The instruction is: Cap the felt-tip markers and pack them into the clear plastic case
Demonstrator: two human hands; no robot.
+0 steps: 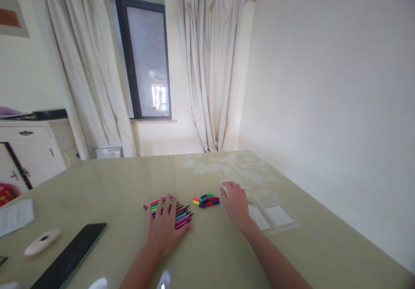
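Spread left hand [164, 227] seems to align slim multicoloured pens [182, 216]. Relaxed, uncurled right hand [234, 200], probably empty, lies beside bright plastic caps [207, 201]; lifting one needs pinching.

Your scene is softly and fairly brightly lit, with faint shadows. A bright patch reflects in the window pane [147, 60], your bench [110, 189] carries a glossy sheen, fine detail looks smeared, and wide-angle distortion stretches your edges.
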